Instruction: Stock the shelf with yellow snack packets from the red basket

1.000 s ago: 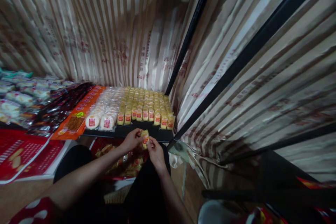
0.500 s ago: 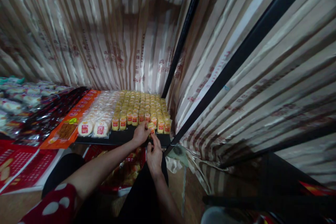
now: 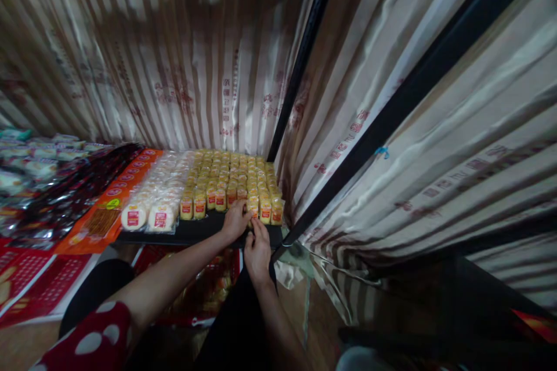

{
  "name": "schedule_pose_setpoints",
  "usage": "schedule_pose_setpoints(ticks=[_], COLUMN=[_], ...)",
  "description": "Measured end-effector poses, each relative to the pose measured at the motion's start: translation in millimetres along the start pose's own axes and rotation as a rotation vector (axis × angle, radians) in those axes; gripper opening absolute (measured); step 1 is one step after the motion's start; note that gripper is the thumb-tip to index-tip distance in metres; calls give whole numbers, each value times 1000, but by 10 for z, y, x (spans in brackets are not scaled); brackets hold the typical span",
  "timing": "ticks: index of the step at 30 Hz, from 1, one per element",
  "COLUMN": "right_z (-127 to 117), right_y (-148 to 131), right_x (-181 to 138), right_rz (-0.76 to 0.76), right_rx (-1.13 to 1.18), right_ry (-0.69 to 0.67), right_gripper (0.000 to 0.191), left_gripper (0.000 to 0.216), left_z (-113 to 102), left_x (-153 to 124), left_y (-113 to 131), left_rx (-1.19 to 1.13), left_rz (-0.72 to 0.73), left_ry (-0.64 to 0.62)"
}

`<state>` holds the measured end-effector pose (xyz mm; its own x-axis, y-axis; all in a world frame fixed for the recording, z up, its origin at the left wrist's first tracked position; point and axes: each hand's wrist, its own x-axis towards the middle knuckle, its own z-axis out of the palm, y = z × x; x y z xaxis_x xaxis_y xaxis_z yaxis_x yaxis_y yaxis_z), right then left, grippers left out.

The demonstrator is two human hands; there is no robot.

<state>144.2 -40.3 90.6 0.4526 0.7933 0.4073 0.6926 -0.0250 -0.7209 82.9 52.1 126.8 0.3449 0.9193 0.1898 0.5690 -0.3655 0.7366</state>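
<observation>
Striped curtain (image 3: 195, 69), black post (image 3: 300, 64), round white cakes (image 3: 148, 215).

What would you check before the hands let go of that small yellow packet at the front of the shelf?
1. Yellow packet met by both left hand and right hand: ok.
2. Packet in line with the front row: ok.
3. Packet standing upright: cannot tell, fingers cover its base.
4. Firm grip or mere touch: cannot tell.
5. Bare shelf edge in front of the row: ok.

Black shelf (image 3: 204, 233) bearing snack packets (image 3: 230, 182)
</observation>
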Motion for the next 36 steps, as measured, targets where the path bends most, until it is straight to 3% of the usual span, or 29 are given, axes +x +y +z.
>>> schedule_pose_setpoints(ticks=[4,16,24,36], right_z=[27,23,21,50], right_y=[26,60,52,107], right_x=[-24,6,4,-55], right_rz=[-24,-55,-40,-37], right_rx=[-45,-87,-117,-73], right_ry=[-8,7,8,85], right_gripper=[46,45,48,43], left_gripper=[34,3,4,1], left_z=[33,66,108,103], left_x=[-36,-150,-125,-141], left_y=[-54,-99,-106,-133], left_rx=[-117,-151,-194,-310], left_rz=[-14,-65,-15,-56], left_ry=[-1,-10,10,-7])
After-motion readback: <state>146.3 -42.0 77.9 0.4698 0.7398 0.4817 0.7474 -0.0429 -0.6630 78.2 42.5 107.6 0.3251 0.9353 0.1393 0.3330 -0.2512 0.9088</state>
